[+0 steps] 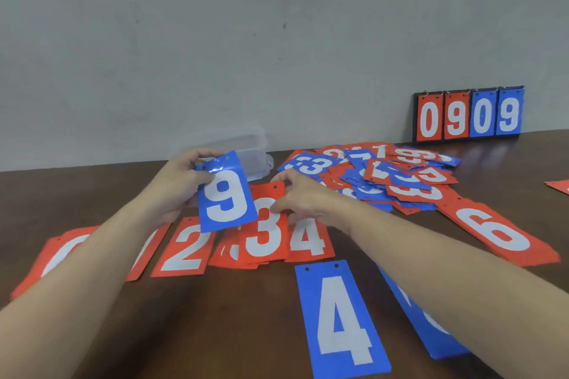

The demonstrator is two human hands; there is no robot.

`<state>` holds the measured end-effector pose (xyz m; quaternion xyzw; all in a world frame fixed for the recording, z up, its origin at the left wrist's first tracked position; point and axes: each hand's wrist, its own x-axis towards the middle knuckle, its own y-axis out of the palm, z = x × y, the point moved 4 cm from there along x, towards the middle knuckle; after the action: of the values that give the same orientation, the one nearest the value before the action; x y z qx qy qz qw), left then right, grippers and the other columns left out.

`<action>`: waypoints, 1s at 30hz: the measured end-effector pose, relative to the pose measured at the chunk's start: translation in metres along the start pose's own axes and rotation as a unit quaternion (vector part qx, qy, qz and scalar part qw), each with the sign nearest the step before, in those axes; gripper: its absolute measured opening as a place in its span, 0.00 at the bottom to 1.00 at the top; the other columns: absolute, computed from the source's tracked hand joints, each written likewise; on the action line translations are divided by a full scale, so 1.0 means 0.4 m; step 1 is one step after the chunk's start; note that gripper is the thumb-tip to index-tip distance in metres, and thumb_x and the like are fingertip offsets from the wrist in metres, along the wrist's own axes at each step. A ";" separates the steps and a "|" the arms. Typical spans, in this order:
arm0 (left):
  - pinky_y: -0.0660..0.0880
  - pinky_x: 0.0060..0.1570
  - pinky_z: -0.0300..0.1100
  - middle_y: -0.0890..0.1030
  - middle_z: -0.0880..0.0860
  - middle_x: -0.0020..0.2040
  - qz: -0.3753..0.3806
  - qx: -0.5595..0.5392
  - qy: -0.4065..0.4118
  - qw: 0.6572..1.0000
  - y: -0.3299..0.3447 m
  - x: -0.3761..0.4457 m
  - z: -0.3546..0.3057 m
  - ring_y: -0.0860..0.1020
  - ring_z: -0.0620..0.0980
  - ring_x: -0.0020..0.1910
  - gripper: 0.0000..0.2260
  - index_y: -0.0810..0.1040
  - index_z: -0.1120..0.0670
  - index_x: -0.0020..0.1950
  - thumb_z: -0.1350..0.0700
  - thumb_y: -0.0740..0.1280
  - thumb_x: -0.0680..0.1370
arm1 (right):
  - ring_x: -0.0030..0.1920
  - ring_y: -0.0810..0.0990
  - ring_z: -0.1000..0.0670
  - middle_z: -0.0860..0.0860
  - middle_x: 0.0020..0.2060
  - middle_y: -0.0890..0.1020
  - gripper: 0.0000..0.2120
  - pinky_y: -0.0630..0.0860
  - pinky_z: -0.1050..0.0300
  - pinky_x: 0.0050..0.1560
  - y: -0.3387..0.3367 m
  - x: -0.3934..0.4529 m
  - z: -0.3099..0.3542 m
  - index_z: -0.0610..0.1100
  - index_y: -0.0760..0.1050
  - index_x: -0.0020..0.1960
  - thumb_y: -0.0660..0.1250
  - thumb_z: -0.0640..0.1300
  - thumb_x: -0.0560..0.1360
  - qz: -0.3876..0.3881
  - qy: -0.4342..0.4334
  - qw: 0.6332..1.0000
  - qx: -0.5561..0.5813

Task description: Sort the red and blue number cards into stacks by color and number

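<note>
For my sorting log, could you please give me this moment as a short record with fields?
left hand: left hand holds blue 9 card above the table
right hand: right hand pinches the top of red 3 card
red row: red 2 card, red 4 card, red 6 stack
blue row: blue 4 card
unsorted: mixed pile
background: scoreboard reading 0909, clear box

Dark brown wooden table (215, 317), clear plastic lidded container (246, 148) by the wall, grey wall (246, 40), flip scoreboard (468, 115) showing 0909
</note>
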<state>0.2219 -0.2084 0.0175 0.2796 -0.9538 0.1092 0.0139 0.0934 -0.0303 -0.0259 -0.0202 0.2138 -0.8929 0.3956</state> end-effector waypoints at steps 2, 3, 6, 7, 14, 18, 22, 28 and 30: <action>0.81 0.32 0.46 0.83 0.54 0.51 -0.003 -0.008 -0.009 1.000 -0.025 -0.010 0.016 0.86 0.52 0.41 0.15 0.79 0.49 0.58 0.67 0.63 0.81 | 0.45 0.82 0.49 0.49 0.49 0.81 0.23 0.82 0.55 0.40 0.040 0.019 0.006 0.48 0.69 0.62 0.72 0.34 0.73 -0.013 -0.018 0.998 -0.053; 0.80 0.31 0.46 0.83 0.54 0.52 -0.003 -0.010 -0.011 1.000 -0.033 -0.015 0.021 0.86 0.53 0.42 0.15 0.79 0.48 0.57 0.67 0.63 0.81 | 0.44 0.81 0.50 0.50 0.47 0.80 0.22 0.81 0.55 0.41 0.056 0.026 0.005 0.48 0.69 0.62 0.72 0.35 0.72 -0.021 -0.030 0.995 -0.095; 0.80 0.29 0.44 0.84 0.53 0.51 0.005 0.000 -0.004 1.000 -0.038 -0.026 0.025 0.86 0.53 0.44 0.13 0.79 0.48 0.57 0.66 0.63 0.82 | 0.56 0.77 0.48 0.51 0.56 0.79 0.24 0.77 0.51 0.55 0.082 0.046 -0.010 0.51 0.69 0.64 0.74 0.45 0.72 -0.024 -0.042 0.967 -0.249; 0.81 0.29 0.44 0.84 0.52 0.51 0.007 0.006 -0.002 1.000 -0.035 -0.028 0.025 0.86 0.52 0.44 0.13 0.79 0.48 0.57 0.65 0.63 0.82 | 0.61 0.75 0.47 0.50 0.59 0.78 0.25 0.75 0.50 0.59 0.082 0.051 -0.014 0.52 0.69 0.65 0.75 0.48 0.72 -0.030 -0.041 0.958 -0.283; 0.83 0.35 0.48 0.82 0.50 0.54 0.046 -0.009 0.004 0.999 0.084 0.008 0.022 0.86 0.51 0.46 0.15 0.76 0.51 0.64 0.66 0.64 0.81 | 0.54 0.82 0.51 0.50 0.55 0.83 0.11 0.76 0.55 0.55 -0.039 -0.006 -0.027 0.50 0.75 0.63 0.64 0.49 0.81 -0.099 -0.047 0.989 -0.101; 0.83 0.35 0.48 0.81 0.53 0.58 0.098 -0.005 0.028 0.995 0.240 0.038 -0.003 0.85 0.53 0.49 0.17 0.75 0.50 0.63 0.68 0.63 0.80 | 0.45 0.86 0.50 0.49 0.47 0.86 0.16 0.81 0.54 0.48 -0.143 -0.096 -0.059 0.49 0.77 0.61 0.62 0.58 0.81 -0.076 0.032 0.992 0.097; 0.82 0.34 0.46 0.79 0.54 0.56 0.150 -0.023 0.052 0.987 0.444 0.047 -0.047 0.85 0.51 0.47 0.16 0.77 0.48 0.58 0.68 0.63 0.80 | 0.53 0.85 0.48 0.50 0.56 0.84 0.20 0.83 0.50 0.54 -0.276 -0.175 -0.134 0.50 0.75 0.64 0.71 0.58 0.76 -0.109 0.061 0.984 0.126; 0.83 0.38 0.48 0.75 0.51 0.58 0.236 -0.025 0.087 0.967 0.755 0.012 -0.116 0.84 0.50 0.47 0.15 0.77 0.49 0.59 0.68 0.64 0.79 | 0.46 0.87 0.48 0.47 0.49 0.87 0.06 0.83 0.54 0.42 -0.512 -0.332 -0.241 0.45 0.79 0.56 0.69 0.40 0.79 -0.216 0.052 0.967 0.123; 0.83 0.39 0.48 0.74 0.50 0.58 0.270 -0.028 0.094 0.958 0.847 -0.011 -0.136 0.84 0.49 0.45 0.14 0.77 0.48 0.58 0.66 0.65 0.80 | 0.46 0.87 0.48 0.48 0.49 0.87 0.06 0.82 0.55 0.43 -0.595 -0.389 -0.281 0.46 0.79 0.55 0.68 0.39 0.79 -0.260 0.072 0.958 0.096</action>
<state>0.0419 0.0834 0.0022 -0.0004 -0.9908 0.1078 0.0814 0.0111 0.2637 -0.0124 0.0274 0.1424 -0.9804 0.1335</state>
